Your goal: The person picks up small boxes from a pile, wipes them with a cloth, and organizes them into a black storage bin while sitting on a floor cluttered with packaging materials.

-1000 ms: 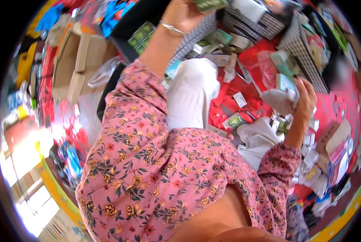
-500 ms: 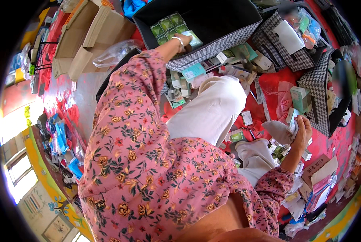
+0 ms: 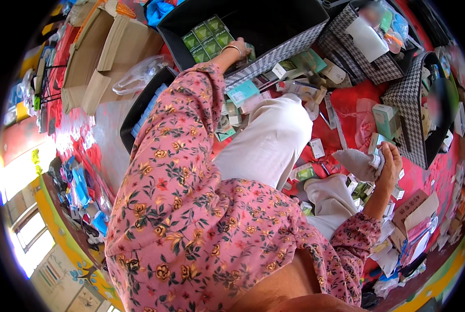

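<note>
My left hand (image 3: pixel 236 51) reaches into a black-lined storage bin (image 3: pixel 289 47) with a houndstooth outside. Its fingers are closed on a small green box (image 3: pixel 251 51), mostly hidden by the hand. Against the hand's left side, several matching green boxes (image 3: pixel 207 38) stand in tight rows at the bin's left end. On the right, my right hand (image 3: pixel 390 162) grips a bunched grey cloth (image 3: pixel 358 162) that hangs out to the left. A small white-and-green box (image 3: pixel 375 141) is at its fingertips; whether the hand holds it too, I cannot tell.
Loose boxes, including a teal box (image 3: pixel 243 93), lie between the bin and my knee. Two more houndstooth bins (image 3: pixel 358 49) (image 3: pixel 407 130) stand at the right, holding mixed items. An opened cardboard carton (image 3: pixel 123 57) is at the left. Papers (image 3: pixel 417 223) are piled lower right.
My left hand has lowered the green box from a tilted position above the bin to beside the rows. The right hand keeps its hold on the cloth. The whole view has shifted slightly.
</note>
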Demonstrator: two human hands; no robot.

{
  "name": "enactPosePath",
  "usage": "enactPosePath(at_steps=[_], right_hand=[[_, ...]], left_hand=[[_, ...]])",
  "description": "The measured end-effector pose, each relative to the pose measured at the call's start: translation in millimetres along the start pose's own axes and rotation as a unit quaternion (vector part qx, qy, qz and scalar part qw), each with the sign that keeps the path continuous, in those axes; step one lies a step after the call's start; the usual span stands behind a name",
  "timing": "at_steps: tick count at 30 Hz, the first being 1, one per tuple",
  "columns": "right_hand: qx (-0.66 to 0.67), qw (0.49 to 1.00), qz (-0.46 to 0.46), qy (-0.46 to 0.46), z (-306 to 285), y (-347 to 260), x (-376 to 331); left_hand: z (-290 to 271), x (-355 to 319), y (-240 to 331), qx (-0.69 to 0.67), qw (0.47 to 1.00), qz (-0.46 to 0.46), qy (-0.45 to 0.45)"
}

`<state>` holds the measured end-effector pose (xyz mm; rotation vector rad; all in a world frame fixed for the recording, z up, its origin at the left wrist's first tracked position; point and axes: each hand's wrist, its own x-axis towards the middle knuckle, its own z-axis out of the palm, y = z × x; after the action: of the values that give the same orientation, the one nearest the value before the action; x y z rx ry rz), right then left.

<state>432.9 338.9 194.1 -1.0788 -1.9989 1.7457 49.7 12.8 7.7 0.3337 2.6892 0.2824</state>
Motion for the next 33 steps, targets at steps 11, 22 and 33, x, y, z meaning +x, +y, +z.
enactPosePath(at_steps=[11, 22, 33], right_hand=[[-0.048, 0.997, 0.001, 0.058, -23.6, 8.0, -5.1], [0.006, 0.978, -0.052, 0.202, -81.7, 28.5, -0.7], [-0.567, 0.789, 0.011, -0.236, -9.2, 169.6, -2.2]], left_hand=[[-35.8, -24.4, 32.3, 0.131, 0.985, 0.01, 0.114], [36.9, 94.1, -23.4, 0.062, 0.973, 0.217, -0.036], [-114.4, -123.9, 151.2, -0.316, 0.862, 0.395, -0.021]])
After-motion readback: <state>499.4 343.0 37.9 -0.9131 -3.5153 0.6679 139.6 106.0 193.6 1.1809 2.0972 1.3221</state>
